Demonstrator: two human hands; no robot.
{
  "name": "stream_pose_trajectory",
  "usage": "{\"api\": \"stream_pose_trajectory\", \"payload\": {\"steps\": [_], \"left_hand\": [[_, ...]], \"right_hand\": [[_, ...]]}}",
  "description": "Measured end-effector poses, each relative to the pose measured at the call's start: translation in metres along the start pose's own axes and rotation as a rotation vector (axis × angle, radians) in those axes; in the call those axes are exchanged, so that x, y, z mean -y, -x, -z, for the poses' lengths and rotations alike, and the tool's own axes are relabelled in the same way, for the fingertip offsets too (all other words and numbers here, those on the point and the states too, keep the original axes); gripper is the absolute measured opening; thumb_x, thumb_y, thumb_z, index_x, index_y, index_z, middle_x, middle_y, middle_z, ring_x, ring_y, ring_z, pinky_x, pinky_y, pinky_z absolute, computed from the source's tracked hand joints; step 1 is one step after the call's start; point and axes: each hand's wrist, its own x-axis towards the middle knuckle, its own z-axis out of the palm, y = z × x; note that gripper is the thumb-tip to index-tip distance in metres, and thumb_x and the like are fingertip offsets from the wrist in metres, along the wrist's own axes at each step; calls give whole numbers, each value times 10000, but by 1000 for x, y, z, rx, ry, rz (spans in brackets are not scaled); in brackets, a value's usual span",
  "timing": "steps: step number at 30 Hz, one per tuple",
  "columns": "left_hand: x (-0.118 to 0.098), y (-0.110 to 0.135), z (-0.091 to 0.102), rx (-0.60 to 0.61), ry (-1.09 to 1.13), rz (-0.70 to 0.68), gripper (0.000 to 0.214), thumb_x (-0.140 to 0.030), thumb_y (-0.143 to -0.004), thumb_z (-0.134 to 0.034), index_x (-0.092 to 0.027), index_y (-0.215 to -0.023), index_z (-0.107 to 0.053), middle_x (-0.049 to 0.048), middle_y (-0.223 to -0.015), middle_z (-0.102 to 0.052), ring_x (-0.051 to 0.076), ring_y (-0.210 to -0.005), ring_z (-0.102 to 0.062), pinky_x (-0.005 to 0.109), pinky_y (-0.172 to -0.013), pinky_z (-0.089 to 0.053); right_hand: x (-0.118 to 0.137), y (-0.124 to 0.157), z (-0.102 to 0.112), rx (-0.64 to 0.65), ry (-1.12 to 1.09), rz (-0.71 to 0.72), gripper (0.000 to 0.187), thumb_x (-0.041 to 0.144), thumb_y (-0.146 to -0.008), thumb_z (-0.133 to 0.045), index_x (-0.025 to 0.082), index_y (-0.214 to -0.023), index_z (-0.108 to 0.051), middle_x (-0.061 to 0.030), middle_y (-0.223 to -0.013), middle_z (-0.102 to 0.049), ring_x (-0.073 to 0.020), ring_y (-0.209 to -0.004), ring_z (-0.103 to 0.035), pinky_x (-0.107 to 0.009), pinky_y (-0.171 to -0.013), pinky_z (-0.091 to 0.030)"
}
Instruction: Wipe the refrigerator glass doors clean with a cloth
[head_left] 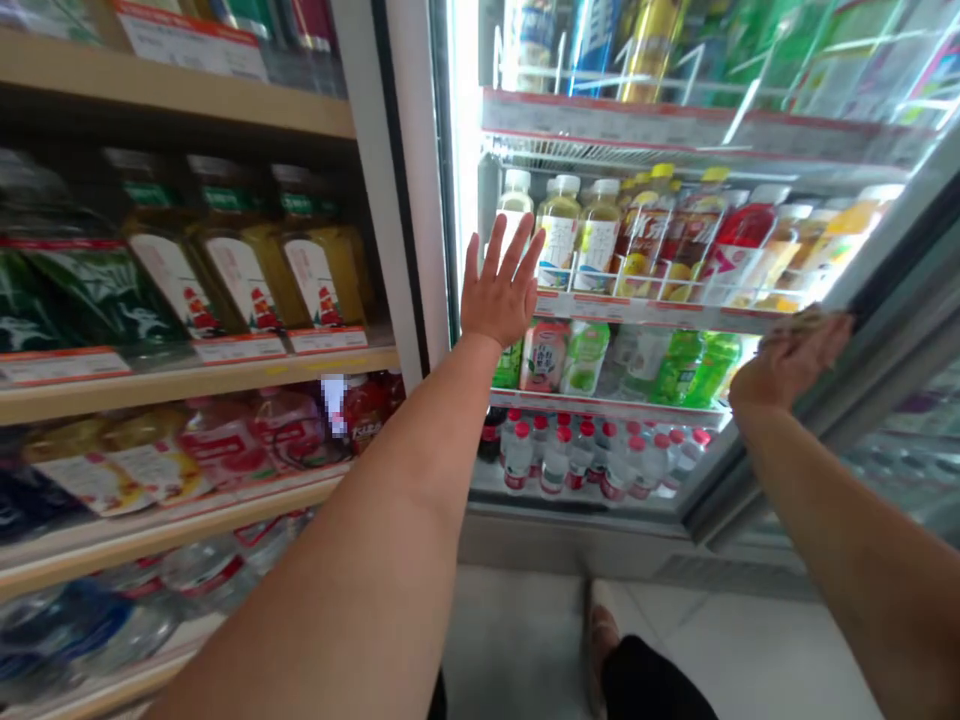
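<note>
Facing bottles (559,235), left hand (501,290) spread wide; right hand (787,365) at door (889,320), grip unclear; best brace door, reach gently

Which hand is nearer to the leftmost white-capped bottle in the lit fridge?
Left. The left hand is spread in front of the bottle, partly covering it; the right hand is near the right end of that shelf.

Glossy bottles (598,238), apparently plastic.
</note>
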Motion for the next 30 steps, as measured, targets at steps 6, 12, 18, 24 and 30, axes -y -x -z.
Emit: {"api": "stream_pose_trajectory", "payload": {"steps": [6, 12, 18, 24, 30], "left_hand": [[-2, 0, 1, 32, -14, 14, 670, -164, -1009, -386, -207, -1675, -334, 7, -1735, -233, 250, -1629, -15, 554, -1337, 31], [-4, -1, 4, 74, 1, 36, 719, -202, -986, -405, -247, -1692, -273, -72, -1734, -165, 237, -1633, 16, 576, -1344, 5], [-4, 0, 6, 84, -42, 7, 660, -174, -1041, -369, -192, -1697, -293, -16, -1742, -159, 250, -1627, 20, 535, -1352, 58], [-2, 1, 3, 65, -17, 0, 640, -180, -1061, -363, -204, -1696, -280, -30, -1744, -151, 238, -1626, 45, 540, -1351, 63], [-1, 0, 3, 50, -3, 8, 636, -200, -1056, -392, -229, -1686, -315, -26, -1734, -198, 225, -1622, 20, 522, -1349, 66]], "right_hand": [[79, 23, -21, 47, -21, 239, 697, 276, -1009, -383, 170, -1687, -259, -133, -1732, -263, -344, -1631, -158, -658, -1305, -206], [116, 46, -28, 156, -47, 356, 655, 317, -1051, -388, 156, -1677, -282, -156, -1700, -331, -336, -1636, -138, -662, -1304, -208], [169, 23, -42, 182, -59, 374, 639, 286, -1080, -330, 217, -1704, -209, -93, -1725, -293, -295, -1650, -73, -608, -1326, -191], [211, 43, -48, 303, -58, 470, 590, 271, -1105, -351, 250, -1689, -271, -67, -1681, -401, -281, -1633, -181, -571, -1319, -244], [248, 23, -60, 259, 7, 409, 569, 266, -1122, -275, 239, -1690, -261, -36, -1702, -361, -254, -1646, -124, -560, -1339, -207]]}}
